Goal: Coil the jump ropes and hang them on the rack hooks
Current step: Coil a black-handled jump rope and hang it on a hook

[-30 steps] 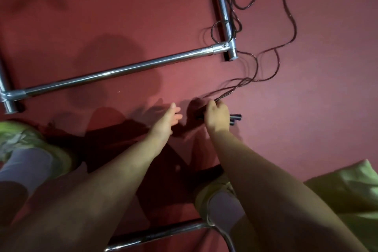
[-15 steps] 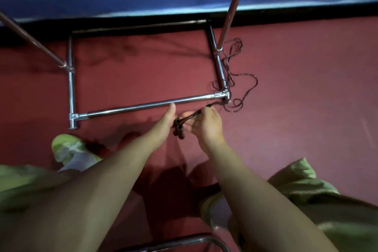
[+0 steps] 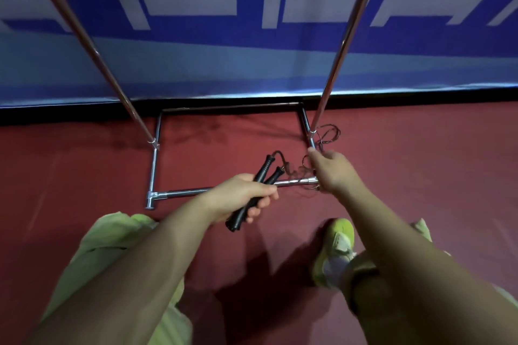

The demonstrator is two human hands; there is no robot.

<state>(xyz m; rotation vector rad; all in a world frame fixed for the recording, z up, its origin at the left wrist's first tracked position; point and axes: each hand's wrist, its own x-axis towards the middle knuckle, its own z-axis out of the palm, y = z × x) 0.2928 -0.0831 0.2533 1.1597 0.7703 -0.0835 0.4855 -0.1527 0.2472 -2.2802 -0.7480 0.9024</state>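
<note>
Left hand (image 3: 241, 193) grips both handles (image 3: 260, 185); right hand (image 3: 332, 169) pinches rope (image 3: 326, 134) at rack (image 3: 185, 193) corner. Open red floor (image 3: 420, 162) right of rack. Banner (image 3: 252, 36) lettering unreadable.

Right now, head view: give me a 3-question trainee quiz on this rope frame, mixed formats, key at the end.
1. True or false: the left hand holds both black handles in one grip.
2. Where does the loose rope lie? A) on a rack hook B) on the red floor by the rack's right upright C) over the shoe
3. Fill in: the right hand reaches toward the rope near the rack's chrome ____ bar.

Key: 1 true; 2 B; 3 base
</note>
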